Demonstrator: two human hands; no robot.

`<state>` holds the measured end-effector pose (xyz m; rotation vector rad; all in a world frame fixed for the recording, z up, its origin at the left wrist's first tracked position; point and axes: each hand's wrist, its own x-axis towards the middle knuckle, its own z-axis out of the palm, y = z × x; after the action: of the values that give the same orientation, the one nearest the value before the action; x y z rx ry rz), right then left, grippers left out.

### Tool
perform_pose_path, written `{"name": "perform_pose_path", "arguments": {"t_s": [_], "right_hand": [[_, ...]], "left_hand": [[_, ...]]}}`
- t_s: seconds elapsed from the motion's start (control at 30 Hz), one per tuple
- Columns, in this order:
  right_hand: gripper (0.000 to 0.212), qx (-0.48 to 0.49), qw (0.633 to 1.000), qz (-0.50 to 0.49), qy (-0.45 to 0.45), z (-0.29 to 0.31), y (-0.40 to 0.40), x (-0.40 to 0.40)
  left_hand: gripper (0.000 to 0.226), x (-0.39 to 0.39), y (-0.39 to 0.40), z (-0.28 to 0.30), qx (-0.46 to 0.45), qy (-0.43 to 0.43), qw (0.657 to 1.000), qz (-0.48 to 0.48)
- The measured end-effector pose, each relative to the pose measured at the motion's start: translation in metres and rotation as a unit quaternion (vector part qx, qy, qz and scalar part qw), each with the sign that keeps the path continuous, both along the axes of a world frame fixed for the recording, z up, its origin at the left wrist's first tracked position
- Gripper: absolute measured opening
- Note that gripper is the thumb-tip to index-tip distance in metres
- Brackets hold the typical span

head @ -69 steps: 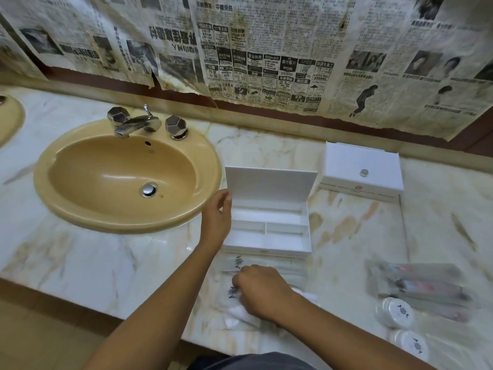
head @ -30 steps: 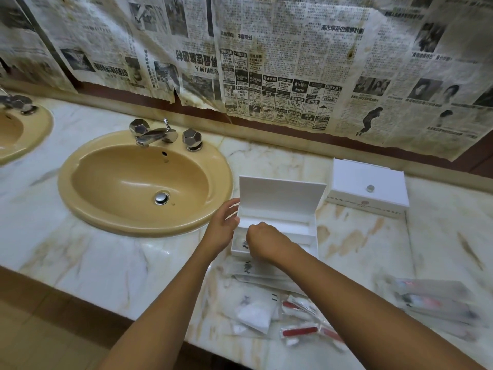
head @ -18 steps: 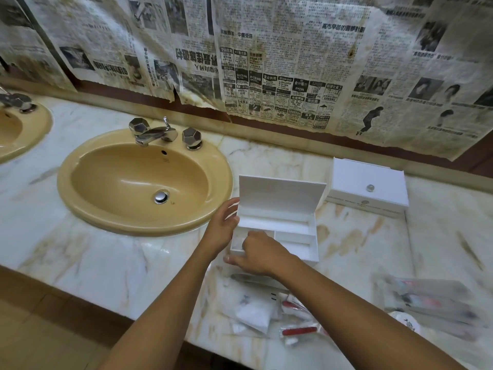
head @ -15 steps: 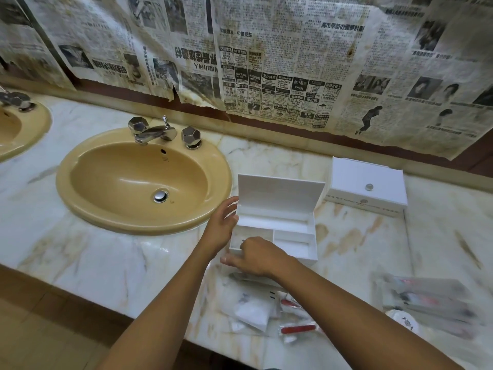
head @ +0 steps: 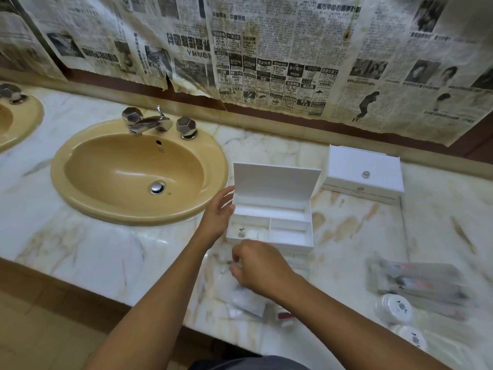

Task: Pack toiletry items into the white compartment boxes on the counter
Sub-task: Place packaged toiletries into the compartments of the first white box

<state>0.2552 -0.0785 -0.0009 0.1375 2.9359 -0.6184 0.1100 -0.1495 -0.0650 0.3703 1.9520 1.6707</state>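
Note:
An open white compartment box (head: 290, 236) stands mid-counter with its lid upright. In its front left compartment lies a clear packet with a dark logo (head: 244, 233). My left hand (head: 217, 216) rests with straight fingers against the box's left wall. Just in front of the box, my right hand (head: 257, 267) has its fingers curled down, pinching a clear packet (head: 226, 261) in the pile on the counter. More clear packets (head: 248, 300) lie below that hand, partly hidden by my forearm.
A closed white box (head: 364, 172) sits at the back right. Wrapped toothbrushes (head: 416, 281) and round lidded pots (head: 397, 307) lie at the right. A tan sink (head: 80, 166) with a chrome faucet (head: 148, 122) is on the left. The counter's front edge is close.
My right hand put a logo packet into the box's front left compartment, then drew back toward me onto the pile. My left hand stayed on the box.

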Motion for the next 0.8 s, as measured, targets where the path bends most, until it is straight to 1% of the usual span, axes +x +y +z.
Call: {"name": "perform_pose_path", "arguments": {"t_s": [0.13,0.2,0.33,0.4,0.43,0.47,0.5,0.53,0.6,0.8], "right_hand": [[0.035,0.02,0.991,0.056,-0.121,-0.012,-0.008,0.017],[0.038,0.042,0.983,0.077,-0.161,-0.017,-0.011,0.023],[0.026,0.058,0.98,0.069,-0.179,-0.015,-0.013,0.024],[0.008,0.059,0.978,0.068,-0.186,-0.009,-0.011,0.021],[0.009,0.061,0.977,0.068,-0.191,-0.007,-0.01,0.02],[0.016,0.063,0.977,0.067,-0.19,-0.004,-0.008,0.019],[0.014,0.059,0.978,0.063,-0.192,-0.003,-0.005,0.018],[0.006,0.057,0.979,0.061,-0.187,0.0,-0.003,0.017],[0.014,0.059,0.983,0.043,-0.17,0.001,0.0,0.016],[0.017,0.063,0.996,-0.002,-0.065,0.021,0.014,0.002]], "left_hand": [[0.044,0.001,0.001,0.0,0.007,0.004,1.0,0.0],[0.043,0.002,0.002,0.0,0.01,0.017,1.0,0.003],[0.042,0.002,0.001,-0.008,0.008,0.05,0.999,0.007],[0.042,0.002,0.001,-0.009,0.005,0.051,0.999,0.007],[0.042,0.002,0.001,-0.009,0.003,0.051,0.999,0.006],[0.041,0.002,0.0,-0.009,0.002,0.052,0.999,0.005],[0.041,0.003,0.0,-0.008,0.002,0.053,0.999,0.003],[0.041,0.003,0.0,-0.008,0.003,0.052,0.999,0.003],[0.041,0.003,0.0,-0.008,0.005,0.053,0.999,0.004],[0.042,0.001,-0.001,-0.011,0.009,0.049,0.999,0.002]]}}
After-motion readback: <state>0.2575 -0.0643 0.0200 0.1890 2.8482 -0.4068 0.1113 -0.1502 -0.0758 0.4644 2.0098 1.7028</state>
